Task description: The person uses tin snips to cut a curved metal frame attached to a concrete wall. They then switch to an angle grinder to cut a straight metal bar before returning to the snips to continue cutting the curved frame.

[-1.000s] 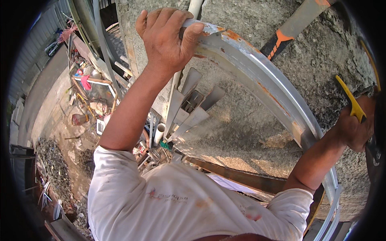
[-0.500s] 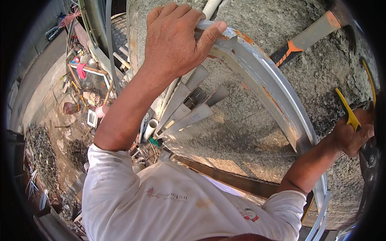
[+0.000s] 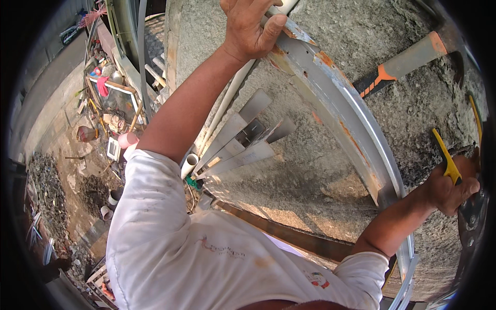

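A long grey metal channel (image 3: pixel 330 95) with rust patches curves across the fisheye picture, over a rough concrete slab. At its far end my left hand (image 3: pixel 250 31) is closed around the metal, thumb on the near side; the fingertips are partly cut off by the picture's edge. Over on the right, my right hand (image 3: pixel 454 183) grips snips with yellow handles (image 3: pixel 450 166). Their dark pivot and jaws point back toward me near the right rim. Between the channel and the snips lies a hammer (image 3: pixel 408 57) with a grey, orange and black handle.
Several flat grey metal pieces (image 3: pixel 250 155) stand left of the channel, near a white pipe (image 3: pixel 189 164). A drop lies to the left, with rubble (image 3: pixel 46 191), a pink bucket (image 3: pixel 127 139) and a framed object (image 3: pixel 113 148) below. A brown beam (image 3: pixel 289 230) edges the slab.
My left hand has moved farther away and slightly right at the channel's end. My right hand keeps hold of the snips and sits slightly lower in the picture. The view has shifted a little.
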`<state>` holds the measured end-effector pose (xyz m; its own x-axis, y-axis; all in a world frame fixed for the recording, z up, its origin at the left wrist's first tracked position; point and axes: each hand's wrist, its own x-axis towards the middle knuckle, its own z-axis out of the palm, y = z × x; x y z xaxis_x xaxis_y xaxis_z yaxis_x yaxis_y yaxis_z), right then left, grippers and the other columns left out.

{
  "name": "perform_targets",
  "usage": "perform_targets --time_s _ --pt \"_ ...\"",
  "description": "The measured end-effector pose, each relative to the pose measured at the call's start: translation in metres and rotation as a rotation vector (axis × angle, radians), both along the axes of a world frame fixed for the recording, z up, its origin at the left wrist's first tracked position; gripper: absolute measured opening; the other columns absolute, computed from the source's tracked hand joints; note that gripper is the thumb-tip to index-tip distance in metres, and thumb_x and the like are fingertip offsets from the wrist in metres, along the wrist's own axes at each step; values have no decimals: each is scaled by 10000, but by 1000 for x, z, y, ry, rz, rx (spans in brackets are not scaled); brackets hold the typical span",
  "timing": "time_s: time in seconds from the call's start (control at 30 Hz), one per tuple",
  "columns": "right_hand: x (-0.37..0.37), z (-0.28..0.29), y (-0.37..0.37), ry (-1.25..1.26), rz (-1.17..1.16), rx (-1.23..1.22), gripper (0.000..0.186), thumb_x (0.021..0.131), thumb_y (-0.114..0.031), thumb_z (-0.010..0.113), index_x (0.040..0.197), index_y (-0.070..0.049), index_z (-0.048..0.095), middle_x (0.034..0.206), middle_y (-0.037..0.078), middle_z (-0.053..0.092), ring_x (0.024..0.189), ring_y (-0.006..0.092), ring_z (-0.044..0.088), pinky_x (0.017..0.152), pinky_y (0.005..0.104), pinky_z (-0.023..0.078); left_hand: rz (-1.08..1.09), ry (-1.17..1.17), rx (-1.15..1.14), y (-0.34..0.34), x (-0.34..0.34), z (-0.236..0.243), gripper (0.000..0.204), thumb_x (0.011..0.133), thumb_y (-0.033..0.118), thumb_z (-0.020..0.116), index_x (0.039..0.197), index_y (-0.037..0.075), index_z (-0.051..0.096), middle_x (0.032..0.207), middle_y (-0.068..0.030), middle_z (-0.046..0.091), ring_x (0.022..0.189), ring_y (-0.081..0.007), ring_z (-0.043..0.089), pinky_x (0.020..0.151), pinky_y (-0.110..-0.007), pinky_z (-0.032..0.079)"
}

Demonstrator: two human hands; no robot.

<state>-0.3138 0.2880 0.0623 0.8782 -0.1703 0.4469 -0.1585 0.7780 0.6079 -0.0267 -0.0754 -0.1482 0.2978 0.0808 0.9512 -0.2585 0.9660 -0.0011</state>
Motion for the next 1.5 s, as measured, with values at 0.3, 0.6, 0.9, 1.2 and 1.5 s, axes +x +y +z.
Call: perform_targets --time_s 0.3,0.6,0.9,1.2,1.5 --pt "10 -21 -4 -13 -179 -170 593 819 -515 740 1105 -9 623 1062 86 685 870 245 707 802 373 560 -761 353 1015 -9 53 -39 797 967 728 359 1215 5 583 1050 -126 628 974 -207 574 958 -359 409" --pt "8 -16 -7 -9 -97 -130 403 844 -330 762 1043 4 656 994 62 699 806 226 705 738 336 553 -904 42 1235 -12 46 7 448 952 433 503 944 6 636 915 -171 604 834 -298 550 756 -432 422" --pt "11 -17 -9 -18 -85 -77 246 864 -188 773 985 6 683 923 45 709 747 214 700 679 308 545 -352 51 938 74 61 -10 558 964 456 554 646 -2 542 544 -63 420 558 -147 389 554 -397 354" --pt "29 -8 -2 50 -99 -50 273 866 -226 769 1003 -19 654 881 46 694 723 222 695 662 318 544 -153 -225 661 -79 11 -34 368 991 293 461 1062 -21 639 941 -261 640 851 -407 598 755 -463 468" --pt "6 -13 -11 -66 44 -5 247 856 -220 770 968 -20 679 878 37 705 731 211 709 643 294 553 -197 -63 728 5 40 -18 398 983 263 478 799 -58 621 712 -208 605 684 -318 559 651 -462 411"
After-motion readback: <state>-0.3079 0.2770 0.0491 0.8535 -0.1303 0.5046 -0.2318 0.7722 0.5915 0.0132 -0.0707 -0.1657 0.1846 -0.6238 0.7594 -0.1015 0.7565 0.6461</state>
